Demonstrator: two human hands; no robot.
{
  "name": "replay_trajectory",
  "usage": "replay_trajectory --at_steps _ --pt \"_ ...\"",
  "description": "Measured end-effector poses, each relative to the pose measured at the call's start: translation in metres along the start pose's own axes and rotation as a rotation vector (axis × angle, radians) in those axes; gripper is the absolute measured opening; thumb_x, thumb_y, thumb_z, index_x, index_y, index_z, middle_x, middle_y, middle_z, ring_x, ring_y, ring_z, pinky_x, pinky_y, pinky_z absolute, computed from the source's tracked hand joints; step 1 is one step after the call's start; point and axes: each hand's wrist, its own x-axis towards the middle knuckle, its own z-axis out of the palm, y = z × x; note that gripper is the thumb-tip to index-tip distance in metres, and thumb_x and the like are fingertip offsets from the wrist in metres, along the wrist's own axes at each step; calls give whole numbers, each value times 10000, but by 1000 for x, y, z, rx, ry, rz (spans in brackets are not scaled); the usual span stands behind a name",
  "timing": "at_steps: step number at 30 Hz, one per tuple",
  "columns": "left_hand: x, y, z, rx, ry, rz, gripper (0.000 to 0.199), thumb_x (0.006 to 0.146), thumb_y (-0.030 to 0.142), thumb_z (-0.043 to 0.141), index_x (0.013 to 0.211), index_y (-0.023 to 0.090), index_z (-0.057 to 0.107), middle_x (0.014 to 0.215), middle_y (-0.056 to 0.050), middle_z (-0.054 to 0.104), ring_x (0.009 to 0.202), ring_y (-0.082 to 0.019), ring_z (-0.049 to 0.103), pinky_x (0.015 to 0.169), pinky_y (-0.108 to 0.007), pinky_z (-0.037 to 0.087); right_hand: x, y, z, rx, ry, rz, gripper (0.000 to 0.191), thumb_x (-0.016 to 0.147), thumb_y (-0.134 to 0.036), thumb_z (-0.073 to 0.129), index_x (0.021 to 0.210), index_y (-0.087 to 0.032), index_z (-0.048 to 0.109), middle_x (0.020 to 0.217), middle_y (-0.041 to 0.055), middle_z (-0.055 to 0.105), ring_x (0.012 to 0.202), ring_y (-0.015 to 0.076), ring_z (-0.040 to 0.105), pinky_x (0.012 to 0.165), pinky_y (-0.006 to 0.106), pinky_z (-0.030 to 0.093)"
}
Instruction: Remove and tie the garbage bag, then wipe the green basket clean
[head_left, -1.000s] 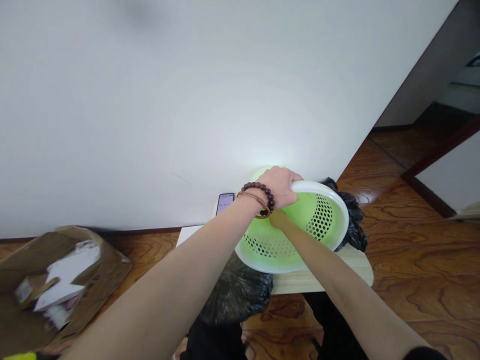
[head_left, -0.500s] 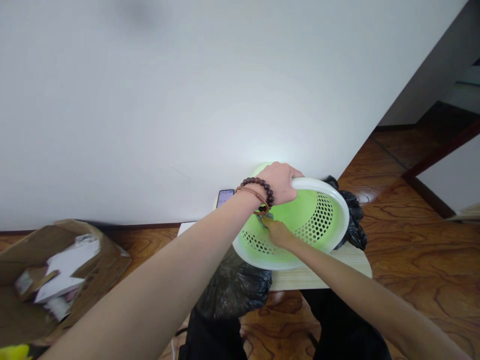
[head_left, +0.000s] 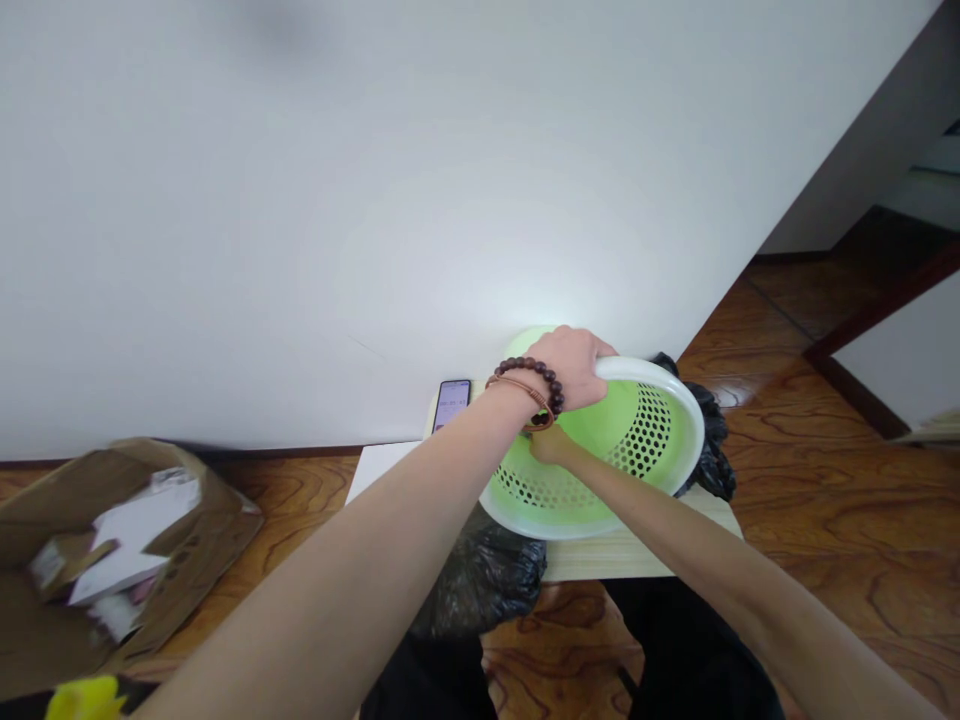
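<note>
A green plastic basket (head_left: 611,415) with a white rim and perforated sides lies tilted, its opening facing me. My left hand (head_left: 574,368), with beaded and copper-coloured bracelets at its wrist, is closed over the upper part of the rim. Inside the basket, my right hand (head_left: 551,445) presses against the left inner wall with bent fingers. Its fingertips are mostly hidden behind my left wrist. A small grey cloth showed under those fingers a moment ago; now it is almost wholly covered.
Below the basket is a light wooden tabletop (head_left: 607,558), with black plastic bags (head_left: 487,575) at its left and right. A phone (head_left: 451,403) leans by the white wall (head_left: 337,200). On the wooden floor, a cardboard box (head_left: 202,535) holds packaging.
The basket and my left hand have shifted slightly right. My right hand has moved a little up along the inner wall, and the cloth has gone out of sight behind my left wrist.
</note>
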Motion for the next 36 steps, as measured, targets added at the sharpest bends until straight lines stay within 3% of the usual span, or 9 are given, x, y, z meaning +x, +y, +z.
replay_trajectory --at_steps 6,11,16,21,25,29,31,33,36 --pt "3 1 1 7 22 7 410 586 144 481 919 240 700 643 -37 626 588 -144 543 530 -252 390 -60 1 4 -119 -101 -46 565 763 -38 358 1312 -158 406 1228 125 548 1013 242 574 846 355 430" --pt "-2 3 7 34 31 -28 471 620 139 486 1049 243 652 775 -52 670 681 -168 589 608 -277 437 -68 4 2 -183 -102 20 571 754 -32 367 1315 -129 409 1282 145 500 1088 256 533 873 371 429" --pt "-38 0 27 35 182 -54 605 641 108 465 1224 262 513 1076 -35 646 903 -189 606 785 -308 460 -72 21 3 -269 -14 181 498 825 -32 275 1294 -81 435 1322 180 448 1226 243 413 929 378 399" --pt "-77 -20 38 -40 314 -254 663 661 66 435 1301 232 392 1217 -7 582 1015 -170 579 905 -289 430 -85 40 -5 -340 53 145 464 848 -56 278 1271 -48 469 1315 182 457 1263 218 360 1010 354 320" --pt "-79 -24 30 -21 373 -363 709 679 83 443 1354 216 270 1254 -37 557 1028 -195 576 903 -313 437 -87 32 -22 -353 39 181 426 837 -70 328 1202 -64 549 1256 191 510 1229 242 393 986 367 340" --pt "-64 -3 10 193 344 -454 707 736 189 443 1395 171 188 1312 -142 482 1093 -288 535 860 -406 445 -78 24 -40 -377 63 285 406 820 -45 326 1124 16 590 1240 273 487 1203 316 401 946 429 352" --pt "-49 12 1 354 361 -369 753 726 193 451 1414 178 145 1458 -132 263 1226 -312 405 933 -437 385 -74 25 -47 -384 67 296 397 818 -35 324 1087 29 609 1204 285 511 1180 326 420 928 426 361" --pt "-31 25 -5 513 345 -206 839 674 173 498 1425 188 124 1511 -91 86 1333 -335 195 1045 -487 215 -72 27 -50 -390 57 297 379 818 -32 334 1041 25 635 1144 275 559 1145 316 454 918 410 367" --pt "1 35 -8 599 242 14 886 636 198 551 1426 229 151 1511 -63 105 1352 -330 115 1078 -495 49 -71 32 -46 -405 45 288 355 813 -39 366 1022 12 649 1113 253 588 1128 304 477 961 413 326"
